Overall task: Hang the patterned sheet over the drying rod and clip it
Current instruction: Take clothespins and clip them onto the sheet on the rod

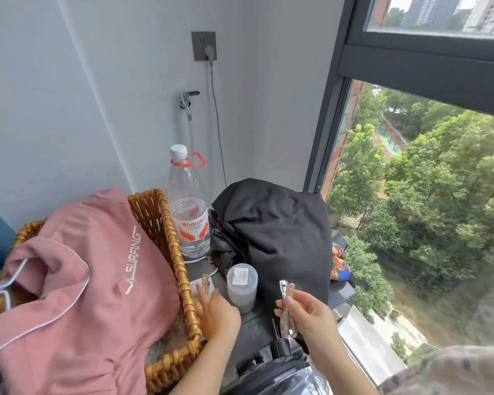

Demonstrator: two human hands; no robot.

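shirt lay in basket | bottle stood right of basket | jar before bottle | bundle right of both

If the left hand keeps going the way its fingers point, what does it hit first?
Most likely the amber clip lying just ahead of the left hand, beside the wicker basket; depth is hard to judge.

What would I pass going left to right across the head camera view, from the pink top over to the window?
Pink top → wicker basket's right wall → water bottle → black cloth → colourful fabric → window. Nearer the camera: left hand, then right hand holding a metal clip.
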